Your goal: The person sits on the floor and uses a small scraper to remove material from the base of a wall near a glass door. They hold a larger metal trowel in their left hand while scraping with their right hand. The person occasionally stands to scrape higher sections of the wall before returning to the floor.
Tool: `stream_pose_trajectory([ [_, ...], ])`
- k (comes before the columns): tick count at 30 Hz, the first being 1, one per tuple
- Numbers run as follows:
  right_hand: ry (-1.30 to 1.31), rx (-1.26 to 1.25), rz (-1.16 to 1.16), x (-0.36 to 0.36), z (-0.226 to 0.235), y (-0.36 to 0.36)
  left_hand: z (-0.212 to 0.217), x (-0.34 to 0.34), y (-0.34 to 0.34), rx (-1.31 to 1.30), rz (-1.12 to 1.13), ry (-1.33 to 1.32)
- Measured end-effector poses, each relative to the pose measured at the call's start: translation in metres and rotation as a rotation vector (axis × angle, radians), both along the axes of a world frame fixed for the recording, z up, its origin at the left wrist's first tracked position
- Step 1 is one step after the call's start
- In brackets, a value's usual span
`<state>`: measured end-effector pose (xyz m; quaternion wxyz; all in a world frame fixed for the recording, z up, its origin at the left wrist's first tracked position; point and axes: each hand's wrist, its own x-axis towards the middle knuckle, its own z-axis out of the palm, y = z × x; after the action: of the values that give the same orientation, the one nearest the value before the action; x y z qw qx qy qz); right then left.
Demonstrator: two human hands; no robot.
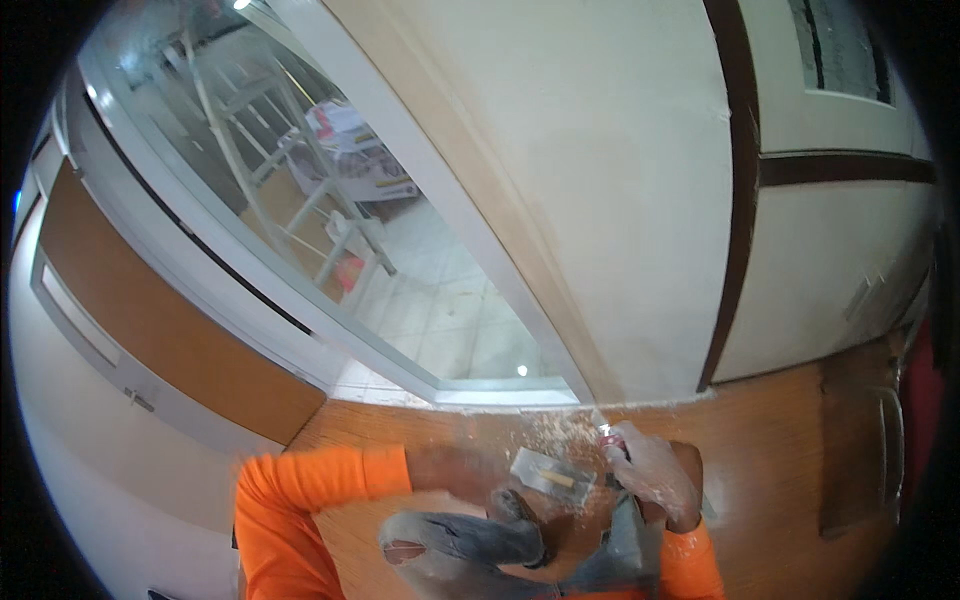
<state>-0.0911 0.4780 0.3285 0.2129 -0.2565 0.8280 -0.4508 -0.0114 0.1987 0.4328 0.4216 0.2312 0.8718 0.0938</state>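
My right hand point(652, 468), dusted with white powder, is closed around a small tool with a red and dark handle point(612, 440), which looks like a scraper. Its pale tip points to the foot of the cream wall panel point(600, 270), where the panel meets the floor. My left hand point(485, 476) is smeared by motion and its fingers are hard to make out. Just right of it lies a flat, rectangular metal trowel point(528, 466) with a light-coloured handle facing up. Whether my left hand touches the trowel, I cannot tell.
White crumbs and dust point(560, 432) lie on the wood-look floor point(780, 450) along the panel. A white-framed glass door point(450, 385) stands ahead, with a stepladder point(300, 190) behind it. My bent legs point(450, 545) are close below. A dark chair-like object point(870, 460) is at the right.
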Motion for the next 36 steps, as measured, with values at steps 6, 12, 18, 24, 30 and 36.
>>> stream_pose_trajectory([
  [6,0.071,-0.343,-0.078,-0.022,0.029,0.002,0.037,0.059,0.01,0.401,0.325,0.524],
  [12,0.469,-0.577,-0.024,-0.054,0.1,-0.063,0.018,0.163,-0.022,0.1,1.246,0.782],
  [18,0.791,-0.78,-0.199,-0.109,0.175,-0.136,-0.053,0.21,-0.022,0.012,1.281,0.992],
  [24,0.758,-0.658,-0.246,-0.11,0.214,-0.164,-0.063,0.219,-0.011,-0.053,1.49,1.089],
  [30,0.966,-0.568,-0.356,-0.107,0.194,-0.171,-0.073,0.224,-0.02,-0.073,1.483,1.123],
  [36,0.673,-0.358,-0.308,-0.084,0.139,-0.154,-0.073,0.216,-0.025,-0.051,1.392,1.169],
])
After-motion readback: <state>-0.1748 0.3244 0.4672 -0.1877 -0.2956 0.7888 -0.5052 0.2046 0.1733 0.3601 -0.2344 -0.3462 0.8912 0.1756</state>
